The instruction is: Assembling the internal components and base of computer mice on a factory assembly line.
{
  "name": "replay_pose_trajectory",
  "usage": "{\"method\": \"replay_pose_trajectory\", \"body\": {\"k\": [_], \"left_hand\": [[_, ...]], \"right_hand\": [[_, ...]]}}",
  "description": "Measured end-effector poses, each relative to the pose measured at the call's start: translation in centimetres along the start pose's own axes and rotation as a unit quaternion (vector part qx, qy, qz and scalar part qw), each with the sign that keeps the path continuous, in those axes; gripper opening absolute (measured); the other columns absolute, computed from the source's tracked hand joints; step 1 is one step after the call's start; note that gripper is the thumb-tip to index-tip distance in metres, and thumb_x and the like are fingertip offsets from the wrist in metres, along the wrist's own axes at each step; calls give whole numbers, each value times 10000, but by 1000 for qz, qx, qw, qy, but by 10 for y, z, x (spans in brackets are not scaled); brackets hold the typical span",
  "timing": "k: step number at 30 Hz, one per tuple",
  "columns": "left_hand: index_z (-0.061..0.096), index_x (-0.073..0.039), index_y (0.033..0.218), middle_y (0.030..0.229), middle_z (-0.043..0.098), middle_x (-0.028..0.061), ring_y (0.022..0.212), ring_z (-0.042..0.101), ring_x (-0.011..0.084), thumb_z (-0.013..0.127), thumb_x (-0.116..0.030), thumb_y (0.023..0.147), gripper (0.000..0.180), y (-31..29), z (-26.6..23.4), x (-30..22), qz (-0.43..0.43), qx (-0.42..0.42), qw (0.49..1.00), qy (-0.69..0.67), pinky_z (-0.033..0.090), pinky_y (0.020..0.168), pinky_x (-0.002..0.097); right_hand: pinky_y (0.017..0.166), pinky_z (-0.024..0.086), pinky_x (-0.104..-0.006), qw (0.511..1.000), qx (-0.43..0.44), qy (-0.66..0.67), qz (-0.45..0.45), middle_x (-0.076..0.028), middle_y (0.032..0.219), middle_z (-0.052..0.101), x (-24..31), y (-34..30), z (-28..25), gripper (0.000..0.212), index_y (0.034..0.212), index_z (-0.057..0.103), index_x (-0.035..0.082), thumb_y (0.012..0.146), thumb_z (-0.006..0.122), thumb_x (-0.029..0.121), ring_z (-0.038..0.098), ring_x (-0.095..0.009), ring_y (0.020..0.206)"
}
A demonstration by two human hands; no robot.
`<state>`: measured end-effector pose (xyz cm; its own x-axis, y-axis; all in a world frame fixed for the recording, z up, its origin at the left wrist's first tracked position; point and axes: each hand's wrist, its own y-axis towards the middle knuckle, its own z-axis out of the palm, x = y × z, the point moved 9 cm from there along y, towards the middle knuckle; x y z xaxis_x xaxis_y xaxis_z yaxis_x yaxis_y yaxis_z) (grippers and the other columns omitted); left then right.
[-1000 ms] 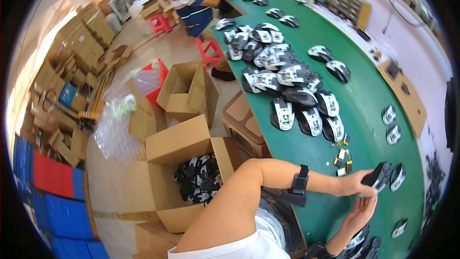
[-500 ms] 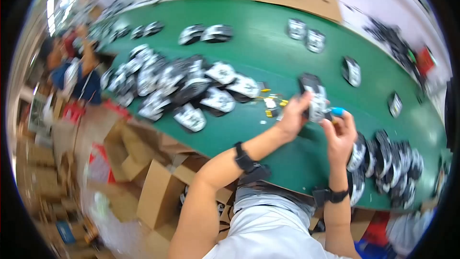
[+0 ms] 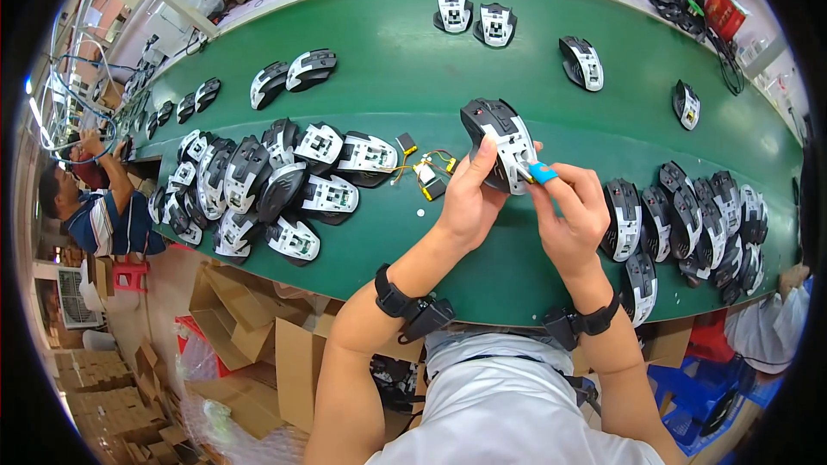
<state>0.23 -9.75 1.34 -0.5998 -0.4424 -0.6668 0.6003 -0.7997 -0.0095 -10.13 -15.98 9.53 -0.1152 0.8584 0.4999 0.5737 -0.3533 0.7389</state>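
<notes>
At the centre of the frame, we are seeing a black-and-white mouse (image 3: 498, 131) being held above the green bench (image 3: 379, 95). The left hand (image 3: 469, 198) is clamping its grip on the body from the lower left, presumably steadying it while leaving the white face exposed. The right hand (image 3: 575, 211), wearing a blue fingertip cover (image 3: 543, 173), is touching the mouse's lower end; we are unable to tell whether its fingers are pinching anything. Small wired blocks (image 3: 428, 176) are lying near the left hand, seemingly for easy reach. Similar mice are forming a pile (image 3: 245, 172) at centre left and a cluster (image 3: 685, 211) at right, apparently leaving working room between.
</notes>
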Motion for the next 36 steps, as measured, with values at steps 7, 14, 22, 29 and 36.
{"method": "replay_pose_trajectory", "body": {"k": [7, 14, 22, 29, 36], "left_hand": [[465, -40, 1292, 1221, 591, 163, 1097, 587, 229, 321, -424, 1017, 494, 5, -9, -6, 4, -7, 1000, 21, 448, 971, 381], [528, -5, 1196, 1100, 623, 104, 993, 606, 175, 432, -394, 1001, 446, 1, -3, 2, -46, 24, 996, 68, 480, 875, 326], [535, -25, 1201, 1092, 632, 98, 992, 609, 169, 415, -438, 996, 477, 4, -5, -1, -39, 2, 997, 64, 484, 867, 328], [470, -28, 1296, 1202, 601, 178, 1084, 607, 255, 364, -412, 1006, 493, 7, -6, -5, -26, 22, 994, 102, 491, 932, 396], [368, -13, 1352, 1277, 523, 190, 1147, 565, 321, 689, -162, 839, 624, 2, 3, -21, 73, 22, 985, 152, 474, 975, 442]], "right_hand": [[603, 492, -306, 998, 41, 45, -10, -88, 874, 631, -1, 3, 11, 217, 885, 681, 13, 687, 768, -6, 593, -224, 697], [638, 497, -298, 974, 51, 155, 155, -85, 861, 630, -37, 2, 10, 225, 839, 630, 7, 706, 797, 77, 600, -181, 705], [650, 503, -299, 984, 88, 141, 65, -92, 809, 634, -16, 14, 8, 247, 893, 619, 21, 697, 768, 35, 622, -211, 726], [638, 522, -329, 997, 58, 52, 4, -104, 863, 667, -19, 6, 5, 195, 847, 639, 24, 689, 750, -3, 644, -261, 747], [576, 477, -238, 961, 52, 182, 203, -53, 785, 682, -52, -1, 10, 110, 850, 684, 23, 759, 742, 45, 632, -132, 657]]}}
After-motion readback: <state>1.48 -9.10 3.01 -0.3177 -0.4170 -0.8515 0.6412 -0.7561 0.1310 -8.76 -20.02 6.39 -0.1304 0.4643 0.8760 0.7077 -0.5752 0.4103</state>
